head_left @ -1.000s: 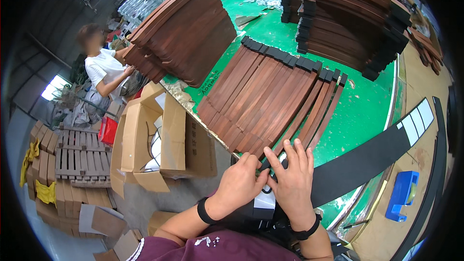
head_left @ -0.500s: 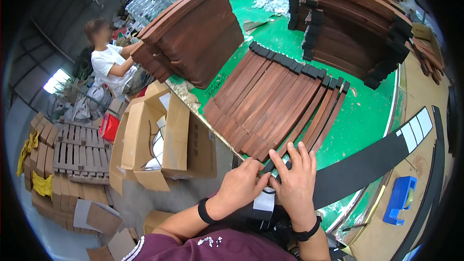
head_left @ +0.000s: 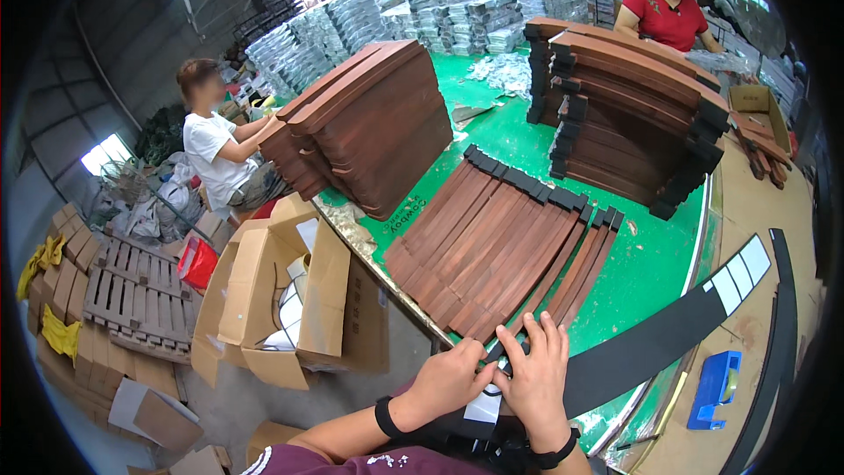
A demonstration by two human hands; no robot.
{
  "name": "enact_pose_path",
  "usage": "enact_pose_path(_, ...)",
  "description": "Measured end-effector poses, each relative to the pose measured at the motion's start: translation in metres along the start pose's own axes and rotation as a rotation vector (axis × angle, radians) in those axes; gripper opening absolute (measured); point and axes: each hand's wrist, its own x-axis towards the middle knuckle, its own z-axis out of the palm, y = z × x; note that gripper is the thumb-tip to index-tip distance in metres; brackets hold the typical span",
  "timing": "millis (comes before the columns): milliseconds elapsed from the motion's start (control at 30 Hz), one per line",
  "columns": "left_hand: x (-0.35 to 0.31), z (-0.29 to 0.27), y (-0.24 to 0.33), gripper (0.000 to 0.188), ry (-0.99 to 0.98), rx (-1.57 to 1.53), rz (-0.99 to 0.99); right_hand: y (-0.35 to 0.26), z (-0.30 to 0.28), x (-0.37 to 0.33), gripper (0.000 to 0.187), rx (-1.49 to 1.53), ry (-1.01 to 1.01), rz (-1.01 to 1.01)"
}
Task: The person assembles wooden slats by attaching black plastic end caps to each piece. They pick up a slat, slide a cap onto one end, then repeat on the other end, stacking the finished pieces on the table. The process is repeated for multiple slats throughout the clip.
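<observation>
Brown wooden slats [head_left: 492, 246] lie side by side on the green tabletop, their far ends capped in black. At the near end of the slats, my left hand [head_left: 444, 383] is closed, its thumb and finger pinching a small black strip [head_left: 495, 352]. My right hand [head_left: 538, 378] lies against the same end with its fingers stretched out and its thumb close to the left thumb. A white strip [head_left: 483, 405] shows just below the two thumbs. How the black strip sits on the slat is mostly hidden by my fingers.
Stacks of slats [head_left: 378, 123] [head_left: 629, 114] stand at the back. To the right lie a long black sheet [head_left: 642, 334] with white labels and a blue tape dispenser [head_left: 714, 390]. An open carton [head_left: 330, 299] stands left of the table. Two people [head_left: 215, 145] [head_left: 668, 13] work beyond.
The view has tilted up, so the table sits lower in the picture and the person in red shows more fully. Both hands stay together at the slats' near end.
</observation>
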Motion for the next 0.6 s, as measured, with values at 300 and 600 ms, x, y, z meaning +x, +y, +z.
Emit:
enact_pose_path(300, -0.006, -0.008, -0.01, 0.029, -0.027, -0.128, -0.033, -0.004, -0.006, -0.003, 0.064, 0.013, 0.001, 0.02)
enact_pose_path(600, -0.024, -0.027, -0.048, 0.032, -0.256, -0.3, 0.27, -0.011, -0.019, -0.014, 0.072, -0.005, -0.06, 0.123)
